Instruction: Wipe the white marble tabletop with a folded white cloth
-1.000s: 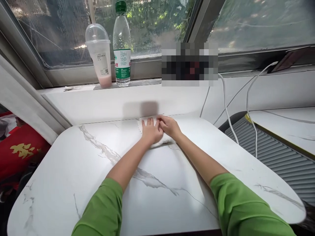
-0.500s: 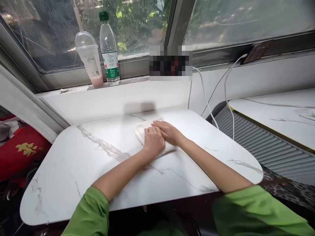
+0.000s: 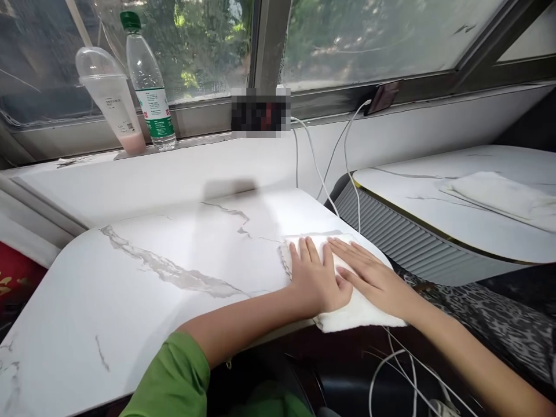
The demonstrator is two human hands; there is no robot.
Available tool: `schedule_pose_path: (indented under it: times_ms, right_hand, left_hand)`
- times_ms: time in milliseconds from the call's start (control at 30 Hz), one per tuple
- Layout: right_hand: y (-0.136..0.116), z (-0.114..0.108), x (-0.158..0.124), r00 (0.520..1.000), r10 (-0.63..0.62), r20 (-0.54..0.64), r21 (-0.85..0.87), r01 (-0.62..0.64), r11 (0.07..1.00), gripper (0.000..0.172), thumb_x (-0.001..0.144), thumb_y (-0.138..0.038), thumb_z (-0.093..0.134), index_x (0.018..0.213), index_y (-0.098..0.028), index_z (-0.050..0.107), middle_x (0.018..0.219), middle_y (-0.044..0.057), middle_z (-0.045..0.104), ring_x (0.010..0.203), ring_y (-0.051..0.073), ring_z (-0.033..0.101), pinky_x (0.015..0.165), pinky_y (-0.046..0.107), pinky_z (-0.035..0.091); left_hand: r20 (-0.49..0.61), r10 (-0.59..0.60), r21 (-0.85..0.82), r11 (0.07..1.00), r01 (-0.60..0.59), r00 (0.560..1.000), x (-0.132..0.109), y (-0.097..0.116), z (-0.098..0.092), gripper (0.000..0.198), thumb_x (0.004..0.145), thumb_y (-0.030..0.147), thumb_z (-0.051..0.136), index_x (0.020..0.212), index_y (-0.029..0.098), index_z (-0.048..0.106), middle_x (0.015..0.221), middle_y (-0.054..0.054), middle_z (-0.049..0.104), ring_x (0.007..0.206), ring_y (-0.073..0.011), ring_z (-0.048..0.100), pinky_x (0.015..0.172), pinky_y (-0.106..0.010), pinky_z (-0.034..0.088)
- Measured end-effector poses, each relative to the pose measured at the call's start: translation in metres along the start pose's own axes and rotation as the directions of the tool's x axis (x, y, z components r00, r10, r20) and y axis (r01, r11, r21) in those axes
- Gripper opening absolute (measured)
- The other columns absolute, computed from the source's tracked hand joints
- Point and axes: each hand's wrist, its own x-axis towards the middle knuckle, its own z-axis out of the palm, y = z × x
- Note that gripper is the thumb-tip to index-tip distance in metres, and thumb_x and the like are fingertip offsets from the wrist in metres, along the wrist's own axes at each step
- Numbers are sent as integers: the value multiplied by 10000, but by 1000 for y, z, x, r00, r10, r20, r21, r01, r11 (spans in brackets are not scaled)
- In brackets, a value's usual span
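Observation:
A white cloth (image 3: 354,315) lies spread at the right end of a white marble-patterned table (image 3: 143,324), and its near corner hangs over the front edge. My left hand (image 3: 319,281) presses down on the cloth, palm low and fingers spread. Beside it, my right hand (image 3: 376,275) rests flat on the same cloth with its fingers stretched out. The two hands meet near the thumbs, and neither one grips the fabric.
On the window ledge stand a plastic cup (image 3: 113,107) with pink liquid and a green-capped bottle (image 3: 150,87). White cables (image 3: 315,156) hang down behind the table. Another marble-patterned table (image 3: 403,200) at the right bears a folded white cloth (image 3: 506,197).
Both hands and the cloth have moved right and nearer, from the table's middle to its right end. My left fingers, bunched before, are now spread. The view has turned to the right.

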Motion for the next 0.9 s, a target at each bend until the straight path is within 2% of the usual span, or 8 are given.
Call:
schedule_pose_path:
  times_ms: [100,233,400,567,700,800,900]
  right_hand:
    - [15,-3,14,1000,1,21,14,-1,1000,544,939,-425,345,1459,-266,368,1481,53,414,1380,258,341,1160,527,273]
    - [32,-2,46,1000,13,20,3,-13,1000,525,924,-414,367,1424,-264,423,1494,49,399,1385,273,336,1155,530,275]
    - [56,10,101,999,4,-39,-3,-4,1000,488,919,-374,367,1384,-263,463,1499,40,397,1397,265,321,1151,528,271]
    - [83,26,168,999,-33,-43,4,34,999,482,904,-340,389,1347,-188,505,1443,95,473,1368,260,376,1156,497,262]
    - [95,38,217,998,-28,-56,15,29,999,465,910,-330,386,1328,-182,523,1409,90,514,1351,260,400,1142,486,284]
    - [99,44,240,998,-21,-63,8,22,1000,472,913,-331,381,1316,-139,536,1397,117,523,1338,268,415,1135,473,292]
    - [101,47,248,998,-12,-63,1,12,1000,476,916,-335,383,1316,-129,538,1399,124,520,1336,265,418,1133,456,296]
  left_hand:
    - [67,-49,-19,999,51,997,19,5,-2,704,902,392,371,1469,-6,244,1516,-257,252,1423,-408,142,1136,-593,122]
    - [42,-118,-43,992,120,992,46,-7,0,648,927,382,334,1468,30,267,1525,-219,268,1432,-374,151,1146,-575,125]
    - [-86,-172,-7,985,172,981,89,-40,6,571,948,335,332,1443,51,328,1504,-219,316,1421,-341,215,1159,-528,124]
    - [-90,-190,25,981,193,978,138,-84,0,541,953,350,361,1432,99,361,1493,-180,355,1407,-304,261,1161,-492,131]
    - [-110,-247,22,968,251,963,167,-115,-6,483,972,321,322,1404,123,406,1468,-159,398,1393,-282,290,1160,-459,145]
    - [-162,-283,34,956,292,945,181,-130,-6,448,975,302,302,1362,135,454,1426,-147,449,1362,-273,336,1148,-456,178]
    - [-188,-282,29,956,292,941,186,-137,-4,436,976,313,313,1341,144,480,1413,-143,465,1344,-259,360,1146,-444,191]
